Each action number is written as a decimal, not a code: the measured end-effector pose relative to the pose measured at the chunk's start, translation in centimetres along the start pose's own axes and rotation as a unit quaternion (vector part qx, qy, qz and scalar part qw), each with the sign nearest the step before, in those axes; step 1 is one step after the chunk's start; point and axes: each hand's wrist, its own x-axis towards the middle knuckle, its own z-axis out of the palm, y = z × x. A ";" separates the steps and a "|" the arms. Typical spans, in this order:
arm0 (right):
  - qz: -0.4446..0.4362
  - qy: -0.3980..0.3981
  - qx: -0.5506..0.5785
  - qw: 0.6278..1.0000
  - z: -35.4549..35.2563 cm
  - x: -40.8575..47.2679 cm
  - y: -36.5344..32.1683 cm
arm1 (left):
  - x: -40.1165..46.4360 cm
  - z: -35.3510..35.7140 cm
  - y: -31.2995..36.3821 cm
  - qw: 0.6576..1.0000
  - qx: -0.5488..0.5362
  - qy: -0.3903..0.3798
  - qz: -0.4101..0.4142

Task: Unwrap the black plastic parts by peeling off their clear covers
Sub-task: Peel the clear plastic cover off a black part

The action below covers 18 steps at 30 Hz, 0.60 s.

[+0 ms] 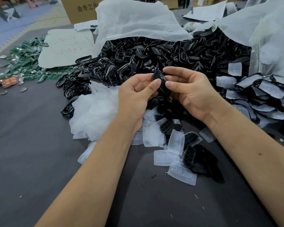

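Small oval glossy black plastic part [159,82] pinched between both grips above dark grey desk [31,145], long axis upright and tilted, left hand [136,94] thumb on its face, right hand [187,89] fingertips at upper edge; clear cover not discernible.

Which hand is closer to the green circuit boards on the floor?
Left. The left hand is on the same side as the green circuit boards; the right hand is farther, across the black part both hold.
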 end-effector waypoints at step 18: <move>-0.399 0.078 -0.487 0.773 1.5 -0.9 0.0 | 0.2 0.6 0.2 0.996 0.011 0.082 -0.041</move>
